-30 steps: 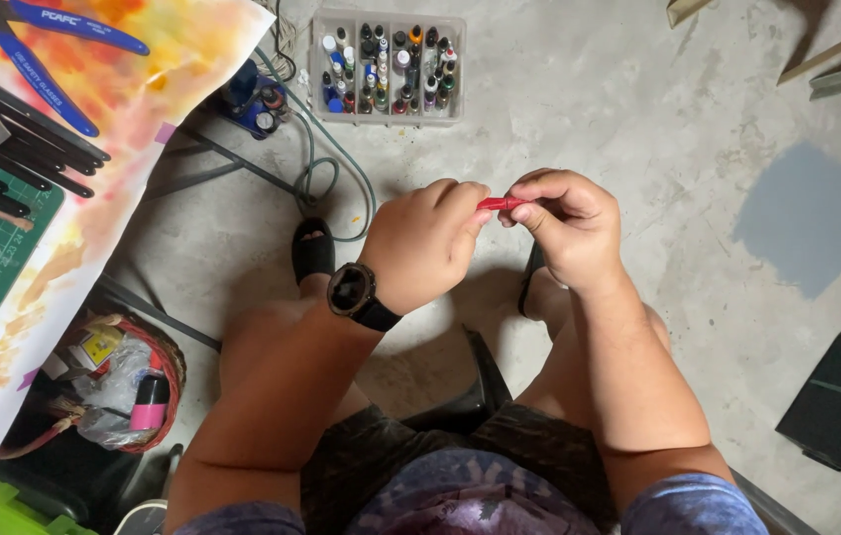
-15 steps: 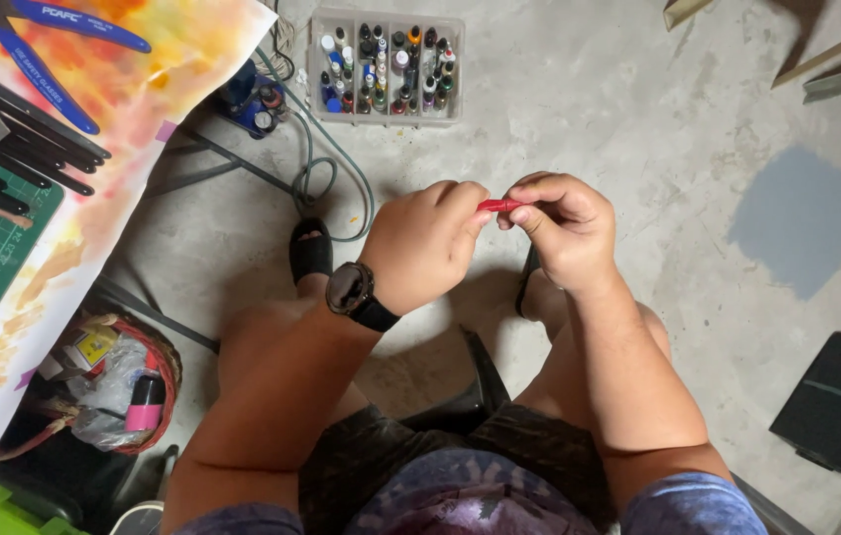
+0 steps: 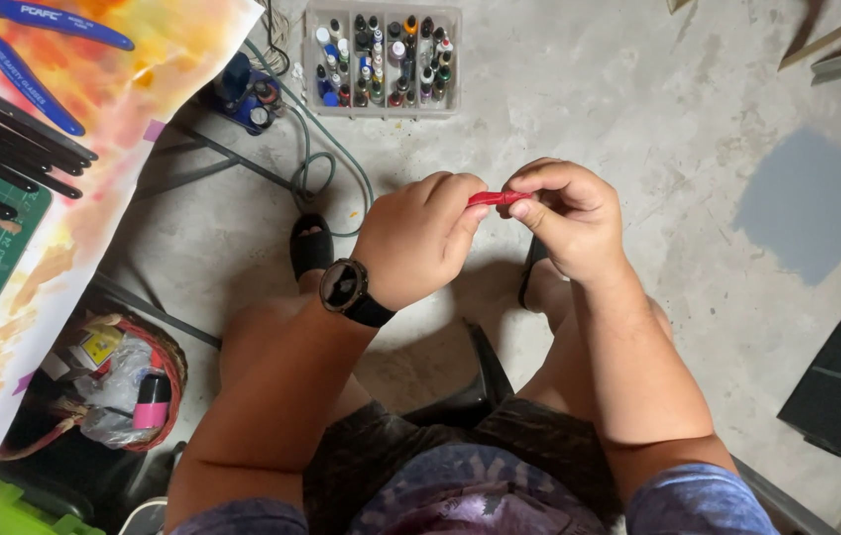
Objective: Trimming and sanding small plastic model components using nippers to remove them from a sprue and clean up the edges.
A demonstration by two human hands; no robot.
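- Red piece [image 3: 496,198]: small, thin, short strip bridging both hands above the concrete floor [image 3: 638,89], over the knees. Material unclear; looks light, probably plastic or rubbery, possibly a little flexible.
- Left hand [image 3: 418,238]: curled, thumb and forefinger pinched on the left end of the strip; watch [image 3: 343,287] on that wrist.
- Right hand [image 3: 567,216]: fingertips closed on the right end; most of the strip is hidden, only the middle shows.
- Handling judgement: too small for a full grasp, so fingertip pinch at the ends suits it; easy to drop.
- Nearby: clear box of small bottles [image 3: 383,57] on the floor, blue pliers [image 3: 34,54] on the table at left.
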